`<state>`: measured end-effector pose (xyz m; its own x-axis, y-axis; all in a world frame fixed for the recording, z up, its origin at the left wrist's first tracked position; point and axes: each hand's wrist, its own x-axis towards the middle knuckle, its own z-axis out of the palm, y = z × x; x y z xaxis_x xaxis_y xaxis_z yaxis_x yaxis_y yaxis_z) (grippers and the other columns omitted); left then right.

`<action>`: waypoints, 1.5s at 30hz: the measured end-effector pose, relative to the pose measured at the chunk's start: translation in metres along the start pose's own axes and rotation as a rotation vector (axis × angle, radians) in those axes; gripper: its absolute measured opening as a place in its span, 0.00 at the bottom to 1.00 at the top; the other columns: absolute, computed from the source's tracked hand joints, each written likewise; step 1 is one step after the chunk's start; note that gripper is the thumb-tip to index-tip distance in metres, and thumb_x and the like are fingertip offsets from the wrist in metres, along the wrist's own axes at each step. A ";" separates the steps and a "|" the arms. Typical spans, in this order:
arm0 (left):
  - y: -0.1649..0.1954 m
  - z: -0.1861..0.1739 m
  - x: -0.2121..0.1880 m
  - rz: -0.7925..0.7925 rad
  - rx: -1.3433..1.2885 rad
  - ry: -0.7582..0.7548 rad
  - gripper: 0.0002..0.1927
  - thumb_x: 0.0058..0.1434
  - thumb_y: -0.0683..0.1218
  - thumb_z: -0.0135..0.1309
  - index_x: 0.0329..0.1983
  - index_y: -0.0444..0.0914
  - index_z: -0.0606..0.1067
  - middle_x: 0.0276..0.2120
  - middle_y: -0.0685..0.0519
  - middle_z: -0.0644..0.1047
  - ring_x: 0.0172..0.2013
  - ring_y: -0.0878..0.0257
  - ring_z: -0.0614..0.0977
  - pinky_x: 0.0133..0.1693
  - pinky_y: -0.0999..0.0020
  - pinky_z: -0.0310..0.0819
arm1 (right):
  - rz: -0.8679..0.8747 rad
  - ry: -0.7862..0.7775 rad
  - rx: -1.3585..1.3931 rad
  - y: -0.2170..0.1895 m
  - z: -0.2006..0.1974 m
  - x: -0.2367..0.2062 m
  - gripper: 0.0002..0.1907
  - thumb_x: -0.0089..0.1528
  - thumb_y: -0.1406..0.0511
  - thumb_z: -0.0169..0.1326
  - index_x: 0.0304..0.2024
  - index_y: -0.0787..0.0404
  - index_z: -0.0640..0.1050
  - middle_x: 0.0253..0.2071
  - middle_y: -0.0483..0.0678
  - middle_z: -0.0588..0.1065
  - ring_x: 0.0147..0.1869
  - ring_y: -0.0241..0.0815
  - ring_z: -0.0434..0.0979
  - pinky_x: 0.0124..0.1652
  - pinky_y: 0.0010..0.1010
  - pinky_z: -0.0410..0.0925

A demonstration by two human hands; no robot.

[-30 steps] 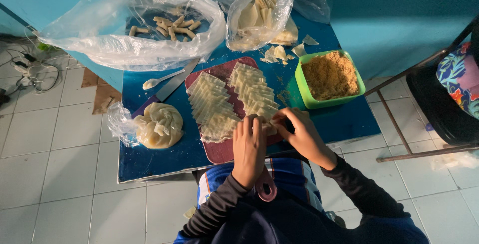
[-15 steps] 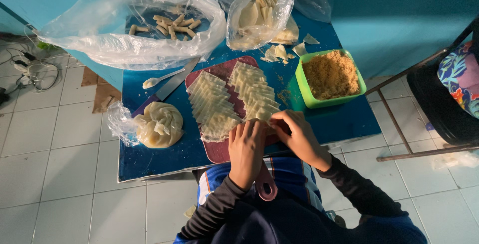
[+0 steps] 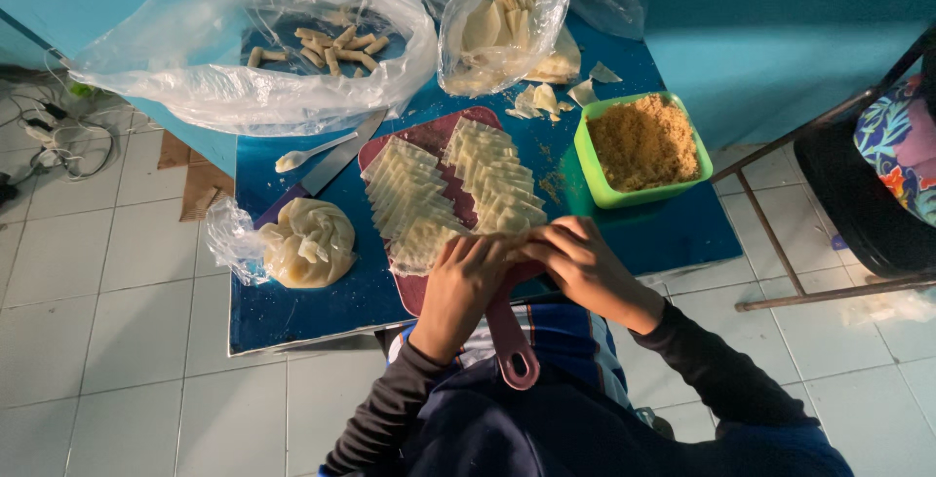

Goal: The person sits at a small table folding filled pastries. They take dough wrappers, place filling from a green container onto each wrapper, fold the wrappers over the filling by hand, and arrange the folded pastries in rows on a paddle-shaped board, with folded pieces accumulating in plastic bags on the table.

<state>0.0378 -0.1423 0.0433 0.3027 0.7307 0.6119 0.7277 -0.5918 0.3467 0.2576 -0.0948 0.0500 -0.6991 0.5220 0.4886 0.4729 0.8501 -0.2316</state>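
Scene: a person seated at a small blue table (image 3: 312,306) on a white tiled floor (image 3: 107,360), seen from above.
Left hand (image 3: 466,280): fingers curled down at the near end of the maroon cutting board (image 3: 429,136), pinching a pale pastry wrapper (image 3: 514,238) against the other hand.
Right hand (image 3: 583,264): fingers bent inward, meeting the left hand's fingertips over the same wrapper; both hands are closed on it, though the wrapper is mostly hidden beneath them.
Wrapper rows: two overlapping lines of cut wrappers, the left row (image 3: 409,199) and the right row (image 3: 497,175), run along the board away from the hands.
Board handle (image 3: 512,345): juts over the table's near edge, above the person's lap.
Filling: a green square bowl (image 3: 589,160) of brown crumbly filling sits just right of the board.
Left of board: a knife (image 3: 336,160) and a white spoon (image 3: 307,153) lie side by side; nearer, a lump of dough scraps (image 3: 307,241) rests on a clear bag.
Far side: a large clear bag (image 3: 224,87) holds finished rolls (image 3: 331,48); a second bag (image 3: 507,19) holds pale wrapper sheets.
Right edge: a metal-framed chair (image 3: 829,214) stands beside the table.
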 end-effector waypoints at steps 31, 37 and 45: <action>-0.016 0.021 0.009 0.038 0.185 -0.001 0.10 0.57 0.45 0.59 0.42 0.42 0.78 0.44 0.56 0.79 0.49 0.59 0.77 0.51 0.60 0.68 | -0.081 0.028 -0.048 0.022 0.005 0.013 0.13 0.54 0.69 0.64 0.42 0.62 0.80 0.43 0.46 0.76 0.51 0.48 0.72 0.50 0.41 0.65; -0.019 0.027 0.004 0.055 0.199 0.006 0.12 0.58 0.44 0.58 0.45 0.39 0.79 0.44 0.55 0.79 0.49 0.59 0.77 0.49 0.62 0.69 | -0.071 0.029 -0.011 0.024 0.008 0.014 0.14 0.55 0.68 0.65 0.43 0.62 0.80 0.42 0.48 0.76 0.51 0.50 0.72 0.53 0.40 0.65; -0.017 0.018 0.017 -0.094 0.107 -0.007 0.09 0.62 0.45 0.58 0.46 0.43 0.77 0.39 0.57 0.78 0.46 0.58 0.77 0.50 0.59 0.67 | -0.006 0.032 0.036 0.031 0.009 0.024 0.13 0.57 0.68 0.65 0.42 0.61 0.78 0.40 0.47 0.76 0.51 0.48 0.73 0.52 0.40 0.64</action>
<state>0.0419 -0.1137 0.0356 0.2340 0.7842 0.5747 0.8144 -0.4810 0.3248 0.2508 -0.0552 0.0462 -0.6844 0.5147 0.5164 0.4484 0.8556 -0.2585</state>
